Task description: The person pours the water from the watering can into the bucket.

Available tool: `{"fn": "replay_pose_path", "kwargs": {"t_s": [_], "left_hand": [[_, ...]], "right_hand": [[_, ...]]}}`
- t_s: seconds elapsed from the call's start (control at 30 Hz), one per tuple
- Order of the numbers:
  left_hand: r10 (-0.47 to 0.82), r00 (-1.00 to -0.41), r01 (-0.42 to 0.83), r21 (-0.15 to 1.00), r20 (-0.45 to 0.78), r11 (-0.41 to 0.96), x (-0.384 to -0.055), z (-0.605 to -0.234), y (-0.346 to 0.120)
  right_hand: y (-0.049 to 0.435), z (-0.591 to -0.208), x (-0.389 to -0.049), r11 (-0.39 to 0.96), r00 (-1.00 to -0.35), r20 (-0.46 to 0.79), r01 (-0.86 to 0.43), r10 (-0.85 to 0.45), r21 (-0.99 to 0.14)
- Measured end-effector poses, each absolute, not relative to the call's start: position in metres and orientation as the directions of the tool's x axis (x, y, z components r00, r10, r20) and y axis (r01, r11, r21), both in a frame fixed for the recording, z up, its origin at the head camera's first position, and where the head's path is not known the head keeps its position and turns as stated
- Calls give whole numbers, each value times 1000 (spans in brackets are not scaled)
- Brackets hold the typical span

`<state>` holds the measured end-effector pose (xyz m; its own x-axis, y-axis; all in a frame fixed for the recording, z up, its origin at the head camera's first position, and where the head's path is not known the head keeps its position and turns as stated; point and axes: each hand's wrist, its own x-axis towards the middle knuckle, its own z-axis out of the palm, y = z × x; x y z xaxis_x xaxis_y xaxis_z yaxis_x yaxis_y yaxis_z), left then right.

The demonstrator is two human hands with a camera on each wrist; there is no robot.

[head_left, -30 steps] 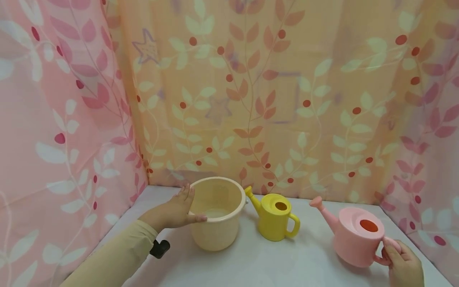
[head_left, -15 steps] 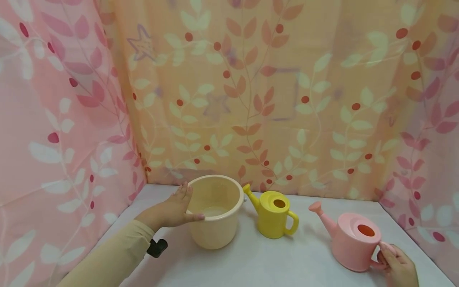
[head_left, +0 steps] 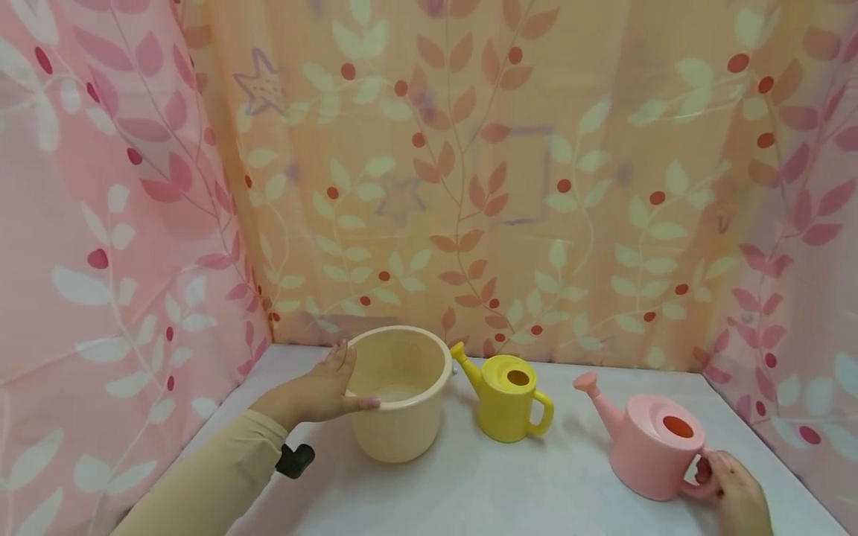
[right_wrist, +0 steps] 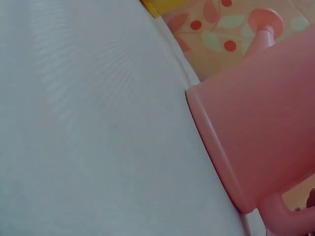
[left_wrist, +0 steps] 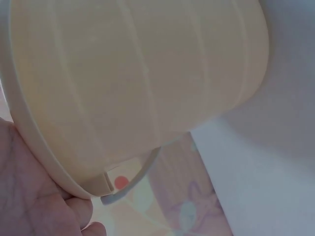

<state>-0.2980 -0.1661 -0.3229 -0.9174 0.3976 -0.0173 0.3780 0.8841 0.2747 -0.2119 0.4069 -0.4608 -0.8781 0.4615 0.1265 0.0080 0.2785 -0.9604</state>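
My left hand (head_left: 318, 394) rests spread against the left side of a cream plastic bucket (head_left: 398, 432). Its thumb lies along the front of the rim and its other fingers reach toward the back. In the left wrist view, the palm (left_wrist: 24, 182) is against the rim, and a curved bucket handle (left_wrist: 135, 184) hangs beyond. On the right, my right hand (head_left: 740, 487) grips the handle of a pink watering can (head_left: 650, 458), which stands upright with its spout toward the left. The right wrist view shows the can's base (right_wrist: 216, 152) at the white surface.
A yellow watering can (head_left: 506, 409) stands between bucket and pink can, its spout close to the bucket's rim. A patterned cloth (head_left: 469, 186) backs the white tabletop (head_left: 509, 491); a pink leaf-print cloth (head_left: 127, 298) hangs at the left. A black strap piece (head_left: 295, 460) shows under the left wrist.
The pink watering can and right hand have come slightly lower and nearer since the first frame. The left hand stays on the bucket; the head view has shifted a little.
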Motion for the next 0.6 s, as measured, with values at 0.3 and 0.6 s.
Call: {"fn": "replay_pose_path", "kwargs": {"t_s": [0.3,0.6], "left_hand": [[415,-908,386,273,-56,881,-302,-326,-161],[415,-909,412,225,37,883,-299,-326,-175]], "right_hand": [[411,-427,-207,447,-850,183,66,493,-892],[390,-350,-229,823,-828,555,-262,77,-504]]}}
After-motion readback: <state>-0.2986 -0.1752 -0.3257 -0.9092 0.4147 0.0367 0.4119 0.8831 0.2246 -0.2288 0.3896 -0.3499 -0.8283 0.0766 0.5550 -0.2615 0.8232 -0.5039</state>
